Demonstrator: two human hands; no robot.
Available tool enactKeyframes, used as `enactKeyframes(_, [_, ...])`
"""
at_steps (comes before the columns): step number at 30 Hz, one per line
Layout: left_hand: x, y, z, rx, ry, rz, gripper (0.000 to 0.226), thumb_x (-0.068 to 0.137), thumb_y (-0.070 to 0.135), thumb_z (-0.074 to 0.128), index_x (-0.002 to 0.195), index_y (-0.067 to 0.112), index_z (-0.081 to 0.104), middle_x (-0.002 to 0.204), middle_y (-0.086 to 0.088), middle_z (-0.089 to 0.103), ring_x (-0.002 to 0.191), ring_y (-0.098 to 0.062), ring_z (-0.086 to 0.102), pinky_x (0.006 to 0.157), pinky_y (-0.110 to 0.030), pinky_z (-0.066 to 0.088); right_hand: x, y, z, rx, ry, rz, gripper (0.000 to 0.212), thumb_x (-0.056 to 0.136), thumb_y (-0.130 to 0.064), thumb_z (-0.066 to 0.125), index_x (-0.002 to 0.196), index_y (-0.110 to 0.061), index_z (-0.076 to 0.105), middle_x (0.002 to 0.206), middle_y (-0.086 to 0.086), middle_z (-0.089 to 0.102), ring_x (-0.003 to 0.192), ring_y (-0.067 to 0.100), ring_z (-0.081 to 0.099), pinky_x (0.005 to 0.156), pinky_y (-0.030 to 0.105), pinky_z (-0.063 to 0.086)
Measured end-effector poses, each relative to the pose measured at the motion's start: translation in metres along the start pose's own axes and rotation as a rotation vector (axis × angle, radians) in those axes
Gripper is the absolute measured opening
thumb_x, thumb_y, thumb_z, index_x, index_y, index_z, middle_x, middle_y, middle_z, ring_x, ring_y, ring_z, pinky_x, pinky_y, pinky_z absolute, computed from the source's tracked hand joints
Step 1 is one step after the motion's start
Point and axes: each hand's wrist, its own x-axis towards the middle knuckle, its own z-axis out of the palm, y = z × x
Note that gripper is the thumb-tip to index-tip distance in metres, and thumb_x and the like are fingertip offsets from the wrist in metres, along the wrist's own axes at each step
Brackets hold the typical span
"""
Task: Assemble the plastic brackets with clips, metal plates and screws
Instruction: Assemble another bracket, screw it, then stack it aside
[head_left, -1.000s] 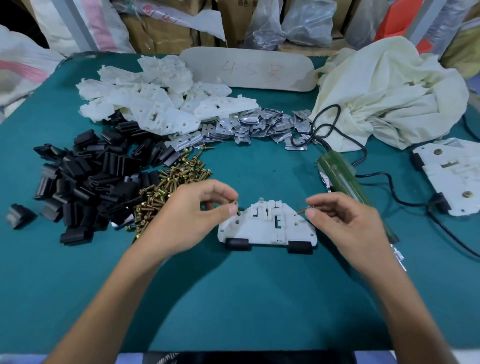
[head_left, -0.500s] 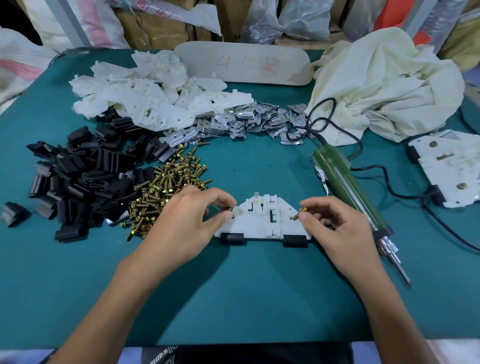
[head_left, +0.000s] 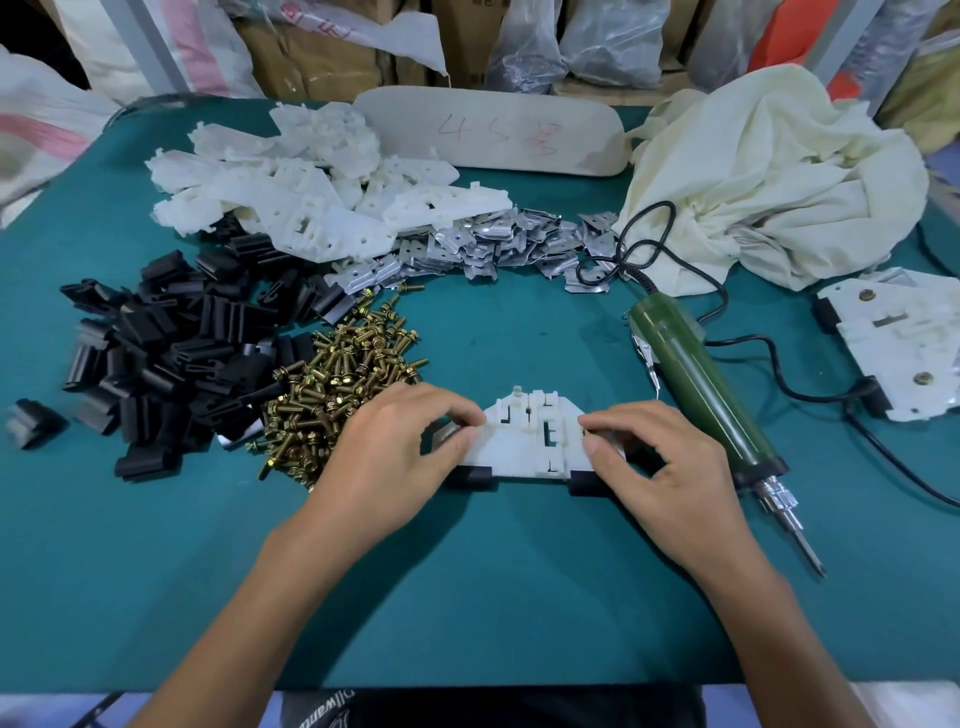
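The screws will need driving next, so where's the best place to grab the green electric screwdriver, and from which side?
Probably best to take the green electric screwdriver round mid-barrel, from above and its right. It lies flat, bit toward the person, cord at the far end, and a metal lever runs along its left side.

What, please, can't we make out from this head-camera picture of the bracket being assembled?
- Head view: whether the left hand and right hand pinch anything; their fingertips cover both outer corners of the bracket.
- Head view: the finished bracket is cut off by the right edge.
- Head view: the red writing on the board is too blurred to read.
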Motion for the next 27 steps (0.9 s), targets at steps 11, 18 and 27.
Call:
enactKeyframes(11, [0.0, -0.005, 0.01, -0.064, 0.052, -0.04, 0.026, 0.087, 0.03, 0.076, 0.112, 0.034, 0.07, 0.098, 0.024, 0.065, 0.104, 0.0, 0.051, 0.086, -0.007, 0.035, 0.002, 0.002, 0.002, -0.008, -0.03, 0.062, 0.019, 0.086, -0.02, 0.082, 0.096, -0.032, 0.072, 0.098, -0.015, 0.067, 0.092, 0.015, 0.063, 0.078, 0.021, 0.049])
enactKeyframes(18, [-0.002, -0.005, 0.009, -0.184, 0.004, -0.058, 0.041, 0.089, 0.017, 0.07, 0.117, 0.046, 0.064, 0.102, 0.033, 0.069, 0.115, -0.004, 0.057, 0.095, -0.019, 0.042, 0.0, 0.002, 0.003, 0.004, -0.011, 0.046, 0.014, 0.088, -0.013, 0.08, 0.095, -0.024, 0.075, 0.101, -0.013, 0.069, 0.094, 0.014, 0.065, 0.079, 0.02, 0.049])
enactKeyframes(27, [-0.003, -0.005, 0.017, -0.164, 0.109, -0.081, 0.036, 0.084, 0.026, 0.079, 0.115, 0.04, 0.067, 0.097, 0.025, 0.065, 0.101, -0.006, 0.057, 0.085, -0.009, 0.04, -0.001, 0.0, 0.003, -0.068, 0.0, 0.0, 0.013, 0.088, -0.015, 0.079, 0.101, -0.019, 0.078, 0.108, -0.016, 0.068, 0.103, 0.007, 0.065, 0.088, 0.017, 0.048])
